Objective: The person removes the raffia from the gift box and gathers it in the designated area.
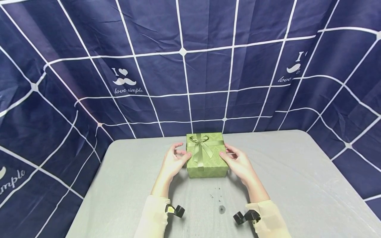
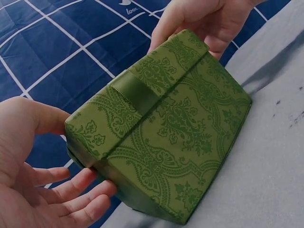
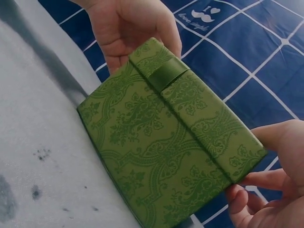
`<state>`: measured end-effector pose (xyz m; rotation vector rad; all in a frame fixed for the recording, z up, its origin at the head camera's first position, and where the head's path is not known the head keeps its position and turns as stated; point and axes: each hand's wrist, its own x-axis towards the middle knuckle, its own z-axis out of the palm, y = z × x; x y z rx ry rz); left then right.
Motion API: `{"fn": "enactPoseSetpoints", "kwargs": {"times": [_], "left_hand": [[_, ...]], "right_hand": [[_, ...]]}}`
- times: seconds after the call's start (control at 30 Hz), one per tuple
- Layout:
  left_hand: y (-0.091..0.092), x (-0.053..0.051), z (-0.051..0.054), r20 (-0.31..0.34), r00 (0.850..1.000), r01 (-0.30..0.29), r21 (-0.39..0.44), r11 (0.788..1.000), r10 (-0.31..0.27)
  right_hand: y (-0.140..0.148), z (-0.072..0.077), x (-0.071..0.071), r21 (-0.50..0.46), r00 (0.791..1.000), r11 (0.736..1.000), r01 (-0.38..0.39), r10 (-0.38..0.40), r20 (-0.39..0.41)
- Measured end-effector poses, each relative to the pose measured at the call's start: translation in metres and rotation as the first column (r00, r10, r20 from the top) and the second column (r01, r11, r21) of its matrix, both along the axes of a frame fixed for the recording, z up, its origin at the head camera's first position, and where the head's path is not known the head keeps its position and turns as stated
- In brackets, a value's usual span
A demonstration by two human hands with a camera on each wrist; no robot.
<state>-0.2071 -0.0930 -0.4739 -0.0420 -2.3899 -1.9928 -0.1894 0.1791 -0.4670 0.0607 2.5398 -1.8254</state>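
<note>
A green gift box (image 1: 206, 172) with a paisley-like pattern stands on the grey table, near its back edge. Its lid (image 1: 215, 137) is on, wrapped with a green ribbon tied in a bow (image 1: 199, 142). On the box's left side, my left hand (image 1: 174, 160) holds the lid's edge, thumb on the top corner and fingertips at the side near the lid's lower rim. My right hand (image 1: 239, 163) grips the opposite side the same way, as the right wrist view shows, with its thumb (image 3: 268, 135) at the lid's corner. The box's back is hidden.
The grey table (image 1: 134, 185) spreads out on both sides and in front. Dark spots (image 1: 222, 209) mark its surface before the box. A navy curtain (image 1: 208, 72) with white grid lines hangs behind and at both sides.
</note>
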Motion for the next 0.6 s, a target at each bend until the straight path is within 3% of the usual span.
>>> {"fn": "enactPoseSetpoints", "kwargs": {"times": [0.6], "left_hand": [[0.0019,0.0005,0.0024,-0.033,0.999,-0.006,-0.03,1.0,0.005]], "right_hand": [[0.0018,0.0037,-0.0005,0.005,1.0,1.0,-0.005,0.005,-0.003]]}}
